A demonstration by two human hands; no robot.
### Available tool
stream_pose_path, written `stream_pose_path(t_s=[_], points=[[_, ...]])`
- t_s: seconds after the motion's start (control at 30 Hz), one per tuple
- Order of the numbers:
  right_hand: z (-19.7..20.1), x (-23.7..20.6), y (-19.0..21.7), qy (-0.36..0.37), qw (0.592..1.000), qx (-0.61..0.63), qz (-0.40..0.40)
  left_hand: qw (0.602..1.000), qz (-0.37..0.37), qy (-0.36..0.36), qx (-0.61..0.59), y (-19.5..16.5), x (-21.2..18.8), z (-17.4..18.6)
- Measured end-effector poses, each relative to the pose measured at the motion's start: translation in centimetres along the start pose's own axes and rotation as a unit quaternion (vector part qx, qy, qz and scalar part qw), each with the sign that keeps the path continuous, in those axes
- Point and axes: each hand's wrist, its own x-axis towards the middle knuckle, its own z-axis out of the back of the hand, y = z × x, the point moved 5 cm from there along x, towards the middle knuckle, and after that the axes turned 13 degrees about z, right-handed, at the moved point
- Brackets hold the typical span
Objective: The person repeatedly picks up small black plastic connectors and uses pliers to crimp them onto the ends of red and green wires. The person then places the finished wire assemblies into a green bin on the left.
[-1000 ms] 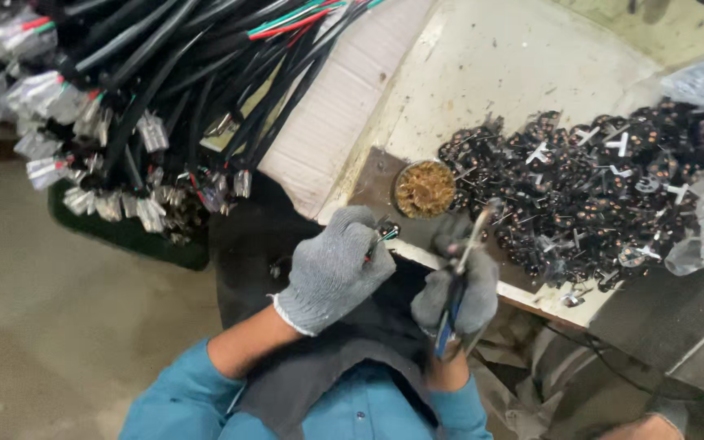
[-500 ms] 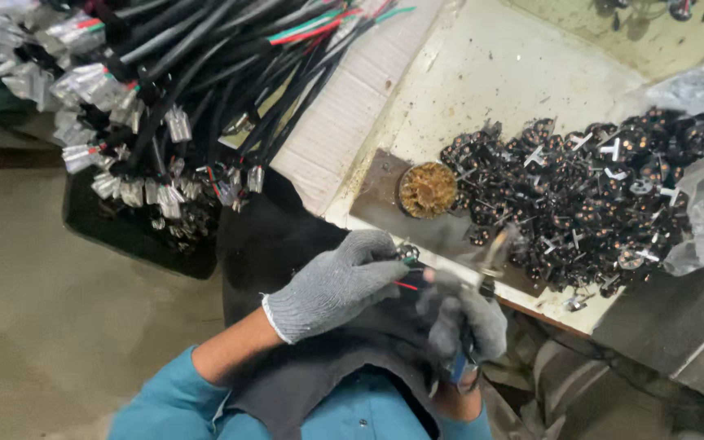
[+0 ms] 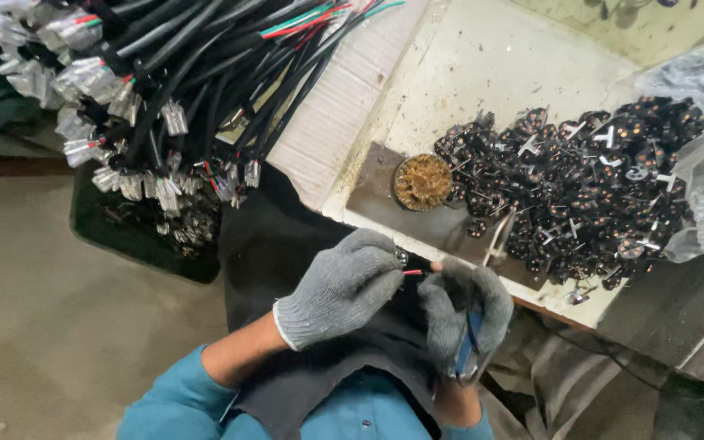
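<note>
Head view: left hand [image 3: 344, 285] grip pinches small connector [image 3: 402, 259]; its red wire [image 3: 414, 271] runs sideways to right hand [image 3: 464, 314], grip closed around blue-handled tool [image 3: 468, 346]; both just below tabletop [image 3: 482, 73] edge.

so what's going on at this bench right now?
A person in grey knit gloves is working over their lap at the edge of a workbench. The left hand pinches a small part with a red wire at its end, and the right hand meets it while gripping a blue-handled tool. A heap of small black parts and a round tin of brass-coloured bits sit on the bench. A bundle of black cables hangs over its left edge.
</note>
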Motion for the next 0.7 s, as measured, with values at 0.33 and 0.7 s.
stream_pose_path(t_s=[0.33, 0.7], points=[[0.5, 0.5, -3.3, -0.119, 0.99, -0.065, 0.05, 0.993, 0.091, -0.076, -0.018, -0.2, 2.1, 1.2], [0.6, 1.5, -3.2, -0.056, 0.978, -0.186, 0.071, 0.986, 0.114, -0.087, 0.09, -2.2, 4.3, 2.2]])
